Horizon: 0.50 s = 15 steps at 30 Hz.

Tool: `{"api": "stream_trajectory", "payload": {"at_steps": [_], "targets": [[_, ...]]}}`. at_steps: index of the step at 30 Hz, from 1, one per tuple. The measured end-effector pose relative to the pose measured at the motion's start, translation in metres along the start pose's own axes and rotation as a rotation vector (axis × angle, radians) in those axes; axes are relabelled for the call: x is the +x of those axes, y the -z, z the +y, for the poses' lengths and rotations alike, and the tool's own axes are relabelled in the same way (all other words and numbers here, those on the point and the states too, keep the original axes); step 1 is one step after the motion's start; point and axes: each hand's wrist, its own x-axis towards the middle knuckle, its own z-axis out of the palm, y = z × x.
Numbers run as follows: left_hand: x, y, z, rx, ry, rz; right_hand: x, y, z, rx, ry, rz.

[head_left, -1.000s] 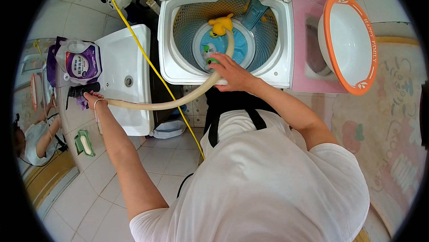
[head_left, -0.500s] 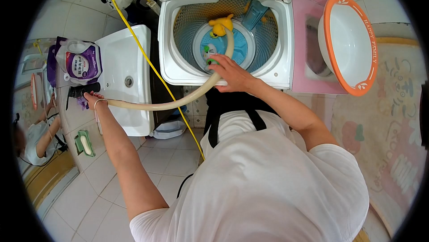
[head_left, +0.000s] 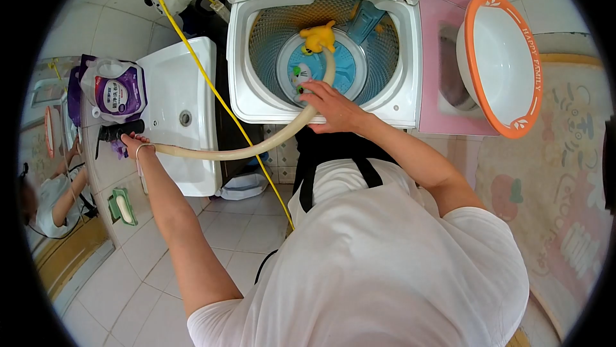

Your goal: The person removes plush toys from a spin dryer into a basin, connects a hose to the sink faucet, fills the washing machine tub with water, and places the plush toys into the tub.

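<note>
A beige flexible hose (head_left: 224, 153) runs from the sink side into the open tub of a top-load washing machine (head_left: 276, 115). My left hand (head_left: 136, 143) is closed around the hose's end, where it meets a black faucet (head_left: 119, 130); the joint itself is hidden by my fingers. At the tub's front rim my right hand (head_left: 330, 108) grips the hose, which curves down inside. A yellow plush toy (head_left: 317, 36) lies in the tub near the hose's far end. Close to my right fingertips is a white and green toy (head_left: 299, 74), partly covered.
A white sink (head_left: 183, 84) stands left of the machine, with a purple and white detergent bottle (head_left: 119, 93) beside it. A yellow cable (head_left: 212, 81) hangs across the sink's right side. An orange-rimmed basin (head_left: 500, 65) sits at right. A green soap dish (head_left: 122, 206) is at lower left.
Almost nothing differs. Both hands and the hose stay in place, with only a very slight shift of the right fingers and the hose's end in the tub.
</note>
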Motion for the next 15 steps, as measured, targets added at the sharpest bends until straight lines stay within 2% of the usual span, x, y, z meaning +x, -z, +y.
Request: {"api": "stream_trajectory", "payload": {"at_steps": [15], "targets": [[-0.002, -0.001, 0.000, -0.002, 0.008, 0.006, 0.000, 0.000, 0.001, 0.030, -0.001, -0.006]]}}
